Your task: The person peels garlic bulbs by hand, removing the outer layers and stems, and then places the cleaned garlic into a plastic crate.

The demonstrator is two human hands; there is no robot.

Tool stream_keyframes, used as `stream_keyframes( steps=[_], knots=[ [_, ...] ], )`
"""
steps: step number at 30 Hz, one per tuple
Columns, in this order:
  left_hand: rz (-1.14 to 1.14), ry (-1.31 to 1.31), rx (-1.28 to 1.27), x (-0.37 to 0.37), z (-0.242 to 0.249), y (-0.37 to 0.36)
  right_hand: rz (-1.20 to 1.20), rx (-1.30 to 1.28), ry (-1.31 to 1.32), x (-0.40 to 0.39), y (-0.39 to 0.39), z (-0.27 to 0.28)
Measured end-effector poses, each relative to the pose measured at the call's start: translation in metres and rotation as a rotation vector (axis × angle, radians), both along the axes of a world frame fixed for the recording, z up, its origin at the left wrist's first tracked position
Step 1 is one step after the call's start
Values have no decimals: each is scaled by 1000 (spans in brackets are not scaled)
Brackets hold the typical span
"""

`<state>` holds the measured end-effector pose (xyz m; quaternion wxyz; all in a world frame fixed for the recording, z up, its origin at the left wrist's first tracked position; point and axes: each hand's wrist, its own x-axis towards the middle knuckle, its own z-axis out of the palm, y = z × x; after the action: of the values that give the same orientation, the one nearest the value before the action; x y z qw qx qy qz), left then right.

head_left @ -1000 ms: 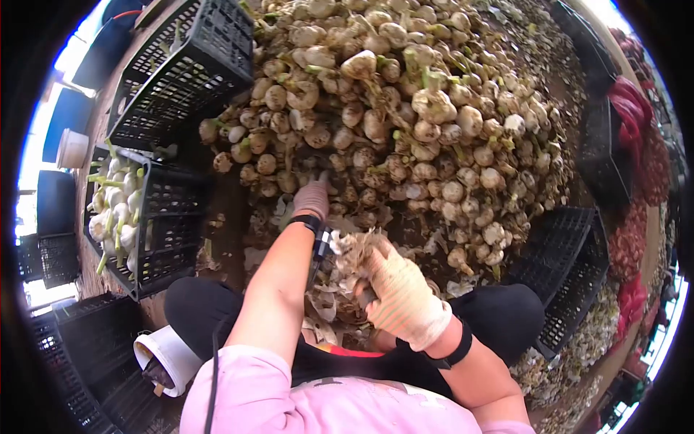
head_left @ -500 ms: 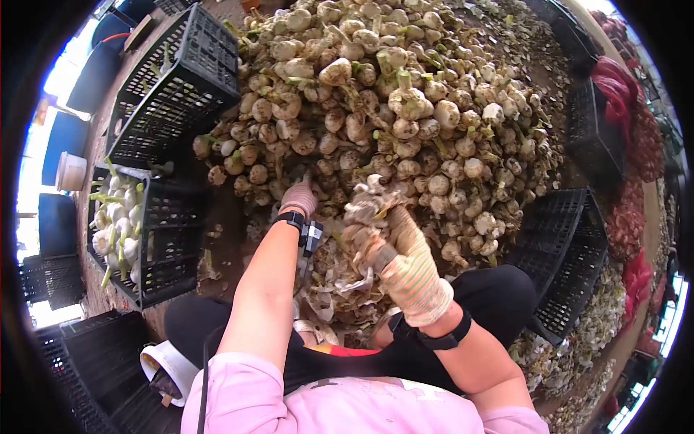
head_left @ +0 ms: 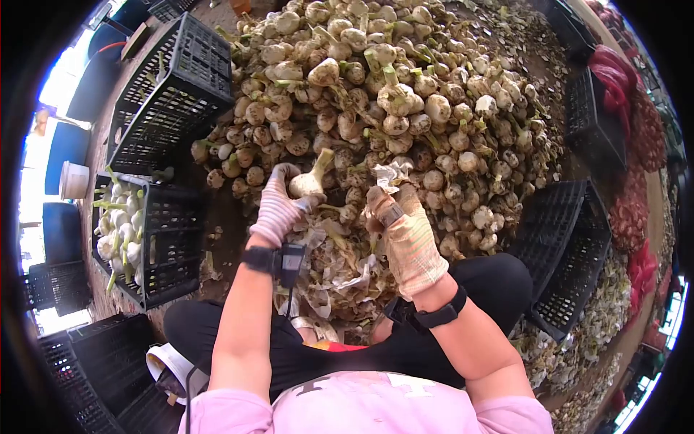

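My left hand point(head_left: 276, 205), in a striped glove, is closed around a garlic bulb point(head_left: 309, 185) with its stem stub pointing up and right. My right hand point(head_left: 408, 242) wears a worn, yellowish striped glove with a dark band around one digit. Its fingers are closed at a whitish scrap of garlic skin point(head_left: 393, 174), which sticks out past the fingertips. Both hands are over the near edge of a large heap of garlic point(head_left: 441, 112), soil-stained and with cut stems. Loose papery peelings point(head_left: 340, 278) lie below, between my feet.
A black crate with trimmed garlic point(head_left: 173, 235) stands at the left, another black crate point(head_left: 177, 87) beyond it. At the right are a tilted black crate point(head_left: 560, 246) and red mesh sacks point(head_left: 627, 217). A white bucket point(head_left: 170, 365) is by my left leg.
My left hand has come up out of the heap and now holds a garlic bulb upright. The blurred clump at my right fingertips now shows as a whitish skin scrap.
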<state>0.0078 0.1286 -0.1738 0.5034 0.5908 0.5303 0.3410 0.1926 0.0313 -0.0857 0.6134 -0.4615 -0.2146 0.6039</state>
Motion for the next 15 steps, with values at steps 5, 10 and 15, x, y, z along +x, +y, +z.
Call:
stream_keyframes(
  steps=[5,10,15],
  knots=[
    [-234,95,274,23,119,-51,86,89,-96,-15,4,-7],
    [-216,375,648,17,157,-87,201,118,-16,-14,-12,15],
    [-371,604,911,-3,160,-97,441,2,311,-5,-28,27]
  ],
)
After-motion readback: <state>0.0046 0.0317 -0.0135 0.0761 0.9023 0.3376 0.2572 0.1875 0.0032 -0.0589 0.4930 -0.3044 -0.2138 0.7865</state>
